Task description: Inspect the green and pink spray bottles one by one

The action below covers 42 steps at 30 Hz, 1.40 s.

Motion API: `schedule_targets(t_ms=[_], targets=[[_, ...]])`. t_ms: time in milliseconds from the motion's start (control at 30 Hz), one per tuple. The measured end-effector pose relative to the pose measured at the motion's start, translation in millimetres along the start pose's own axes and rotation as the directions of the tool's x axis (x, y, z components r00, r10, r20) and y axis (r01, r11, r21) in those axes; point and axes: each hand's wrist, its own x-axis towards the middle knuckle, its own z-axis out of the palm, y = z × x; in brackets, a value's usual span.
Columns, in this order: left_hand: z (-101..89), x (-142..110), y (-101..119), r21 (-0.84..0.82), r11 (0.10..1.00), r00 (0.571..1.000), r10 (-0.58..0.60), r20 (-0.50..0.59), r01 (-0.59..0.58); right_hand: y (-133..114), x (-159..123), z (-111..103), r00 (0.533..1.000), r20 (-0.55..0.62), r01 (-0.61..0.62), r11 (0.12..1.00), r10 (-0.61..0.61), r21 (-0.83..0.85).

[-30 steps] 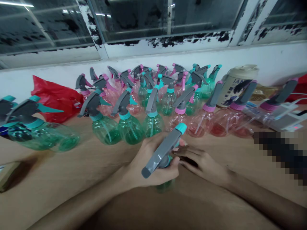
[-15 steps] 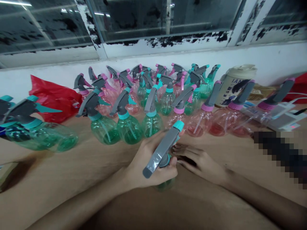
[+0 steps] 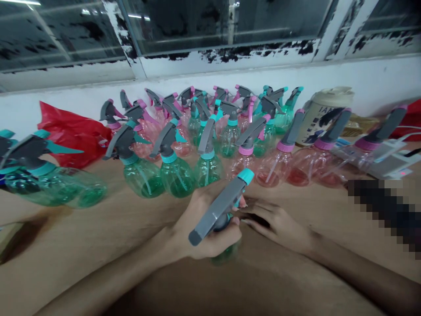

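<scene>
My left hand (image 3: 205, 224) is wrapped round a spray bottle (image 3: 226, 199) with a grey head, a teal nozzle and a green body. The head points away from me and to the right; most of the green body is hidden under the hand. A left fingertip shows by the teal trigger below the nozzle. Just right of the bottle, my right hand (image 3: 274, 219) rests low over the table with its fingers loosely bent and the thumb apart, holding nothing that I can see. Whether its fingertips touch the bottle is unclear.
Beyond my hands stand several green spray bottles (image 3: 179, 175) and several pink spray bottles (image 3: 272, 169), with more behind. More green bottles (image 3: 66, 186) are at the left. A red plastic bag (image 3: 70, 136), a cream tumbler (image 3: 324, 116) and a white device (image 3: 388, 158) line the table (image 3: 131, 237).
The held bottle's head has turned slightly, its rear end shifting left and its nozzle a little right. A left fingertip shows lower by the trigger. The right hand has barely moved.
</scene>
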Motion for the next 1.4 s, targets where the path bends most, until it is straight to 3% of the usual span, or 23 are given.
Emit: schedule_targets(t_ms=[233, 1067, 1400], targets=[[4.4, -3.7, -1.2, -0.122, 0.985, 0.992, -0.123, -0.028, 0.119, 0.9, -0.7, 0.7, 1.0, 0.006, -0.001, 1.0, 0.001, -0.02], [8.4, -5.5, -2.0, -0.136, 0.988, 0.993, -0.085, -0.08, 0.074, 0.2, 0.3, -1.2, 1.0, 0.006, 0.017, 1.0, -0.017, 0.002], [3.5, -0.9, -1.2, -0.035, 0.998, 0.999, -0.052, 0.002, 0.053, 0.9, 0.1, -0.7, 1.0, -0.015, 0.027, 1.0, -0.027, -0.007]])
